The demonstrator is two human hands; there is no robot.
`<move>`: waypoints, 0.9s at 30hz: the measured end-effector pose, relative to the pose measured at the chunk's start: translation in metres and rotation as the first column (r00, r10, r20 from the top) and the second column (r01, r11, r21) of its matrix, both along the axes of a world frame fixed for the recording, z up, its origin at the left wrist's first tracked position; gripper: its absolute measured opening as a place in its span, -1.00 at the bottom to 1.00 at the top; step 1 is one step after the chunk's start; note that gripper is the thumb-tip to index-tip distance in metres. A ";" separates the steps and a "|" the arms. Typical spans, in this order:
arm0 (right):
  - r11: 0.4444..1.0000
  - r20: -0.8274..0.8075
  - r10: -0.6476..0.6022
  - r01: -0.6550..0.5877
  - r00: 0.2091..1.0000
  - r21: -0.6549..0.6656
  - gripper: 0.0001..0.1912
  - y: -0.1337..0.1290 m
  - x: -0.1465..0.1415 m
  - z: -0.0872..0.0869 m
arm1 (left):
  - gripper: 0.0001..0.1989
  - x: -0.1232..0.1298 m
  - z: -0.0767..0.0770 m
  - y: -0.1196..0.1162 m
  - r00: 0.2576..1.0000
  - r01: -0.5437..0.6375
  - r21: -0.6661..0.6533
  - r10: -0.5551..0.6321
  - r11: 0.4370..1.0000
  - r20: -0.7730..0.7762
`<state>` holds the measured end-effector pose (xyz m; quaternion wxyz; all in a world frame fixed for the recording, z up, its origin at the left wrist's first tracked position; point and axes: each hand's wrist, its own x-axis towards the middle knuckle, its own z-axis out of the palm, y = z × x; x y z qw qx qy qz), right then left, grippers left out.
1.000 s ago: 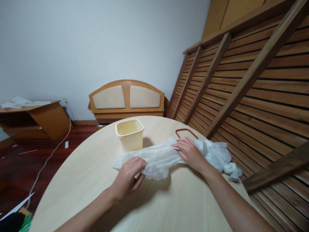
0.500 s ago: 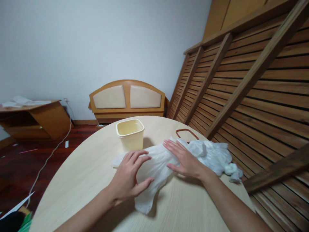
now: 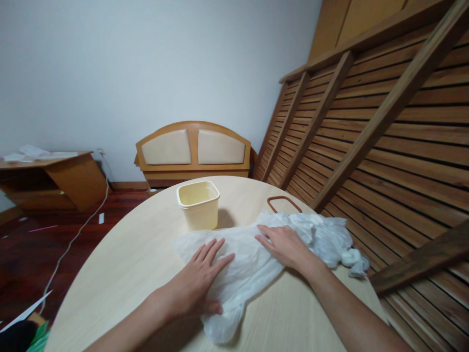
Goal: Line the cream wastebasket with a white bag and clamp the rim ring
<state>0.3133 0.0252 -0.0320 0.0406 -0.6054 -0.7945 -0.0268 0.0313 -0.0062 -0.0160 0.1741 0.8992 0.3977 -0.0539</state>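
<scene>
A thin white plastic bag (image 3: 242,261) lies spread across the round table, its near end hanging close to my left wrist. My left hand (image 3: 200,276) rests on the bag's left part, fingers stretched out and thumb apart. Farther right, my right hand (image 3: 284,244) lies on the same bag with its fingers extended. More crumpled white plastic (image 3: 330,237) is bunched beyond my right hand, ending in a knotted clump (image 3: 355,259). Just behind the bag stands an upright pale yellow square tub (image 3: 200,212) without a lid. A brown rounded frame (image 3: 284,198) lies behind the bag, partly covered.
The pale round table (image 3: 128,264) carries all of this. A slatted wooden panel (image 3: 395,146) leans along the right side. A headboard (image 3: 194,146) stands against the wall, and a low wooden desk (image 3: 73,178) with papers is at left. A white cable (image 3: 78,230) crosses the floor.
The bag now lies flatter and wider under my hands. My left hand has lowered onto it, moving slightly toward me; my right hand has shifted slightly right and its fingers lie lower.
</scene>
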 end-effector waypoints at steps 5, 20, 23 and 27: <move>0.994 0.139 -0.102 0.094 0.985 0.063 -0.52 0.008 0.006 -0.004 | -0.23 -0.004 0.007 0.000 0.974 0.199 -0.100 -0.185 0.975 0.130; 0.983 0.148 -0.184 0.179 0.972 0.047 -0.53 0.010 0.017 -0.006 | -0.69 -0.008 0.010 0.001 0.974 0.178 -0.154 -0.151 0.972 0.172; 0.988 0.134 -0.156 0.155 0.979 0.019 -0.55 0.007 0.018 -0.007 | -0.77 -0.008 0.011 0.002 0.980 0.155 -0.149 -0.132 0.977 0.152; 0.991 0.109 -0.131 0.132 0.985 -0.004 -0.81 0.007 0.017 -0.007 | -0.82 -0.009 0.009 0.004 0.979 0.151 -0.126 -0.131 0.980 0.154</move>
